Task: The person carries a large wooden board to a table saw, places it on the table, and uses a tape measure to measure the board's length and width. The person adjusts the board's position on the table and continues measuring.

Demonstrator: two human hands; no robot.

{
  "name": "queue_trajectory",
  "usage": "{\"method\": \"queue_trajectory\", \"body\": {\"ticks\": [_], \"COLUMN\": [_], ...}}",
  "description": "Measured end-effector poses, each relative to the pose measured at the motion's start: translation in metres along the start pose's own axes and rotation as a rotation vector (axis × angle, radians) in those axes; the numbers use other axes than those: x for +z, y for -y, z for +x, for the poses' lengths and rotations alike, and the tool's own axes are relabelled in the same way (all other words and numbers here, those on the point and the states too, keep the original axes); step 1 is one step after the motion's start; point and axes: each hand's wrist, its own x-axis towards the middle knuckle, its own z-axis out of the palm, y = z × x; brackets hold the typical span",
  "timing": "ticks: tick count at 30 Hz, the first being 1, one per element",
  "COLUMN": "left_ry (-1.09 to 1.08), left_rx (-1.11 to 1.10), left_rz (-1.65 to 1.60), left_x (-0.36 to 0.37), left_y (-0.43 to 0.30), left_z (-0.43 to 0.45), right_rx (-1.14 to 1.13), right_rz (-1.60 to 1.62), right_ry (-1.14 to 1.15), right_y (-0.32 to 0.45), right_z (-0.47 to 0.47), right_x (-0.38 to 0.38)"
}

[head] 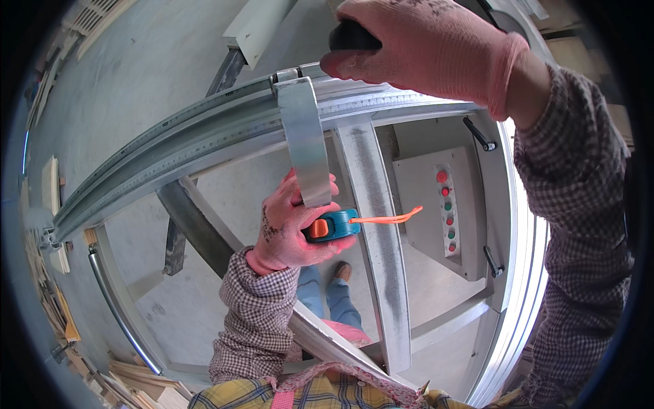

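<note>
My left hand [286,225], in a pink work glove, is closed around a teal tape measure [340,225] with an orange button and an orange wrist cord. Its fingers also lie at the lower end of a flat metal stop arm [305,138] that hangs off the scaled aluminium fence rail [204,135]. My right hand [414,56], gloved likewise, is above the right part of the rail, its thumb and fingers closed on a black knob or handle [355,37], mostly hidden in the grip.
A metal frame with a wide crossbar [378,230] spans the view. Under it at the right is a control panel [444,209] with red and green buttons, beside black clamp levers [480,135]. Wood strips [48,286] lie at the far left. A grey beam [258,30] stands beyond the rail.
</note>
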Motion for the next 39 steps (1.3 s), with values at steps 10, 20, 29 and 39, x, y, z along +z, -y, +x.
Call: {"method": "queue_trajectory", "body": {"ticks": [10,20,29,39], "left_ry": [0.011,0.008,-0.006,0.008], "left_rx": [-0.113,-0.120,-0.087,-0.101], "left_rz": [-0.107,-0.111,-0.011,-0.049], "left_x": [0.004,0.005,0.001,0.002], "left_y": [-0.001,0.001,-0.002,-0.002], "left_z": [-0.005,-0.009,-0.004,-0.002], "right_rx": [-0.384,-0.900,-0.096,0.010], "right_rz": [-0.321,-0.195,0.699,0.879], "right_ry": [-0.520,-0.600,-0.726,-0.543], "right_y": [-0.008,-0.046,-0.054,-0.073], "right_z": [0.004,0.039,0.026,0.033], "right_x": [0.034,0.055,0.127,0.171]}}
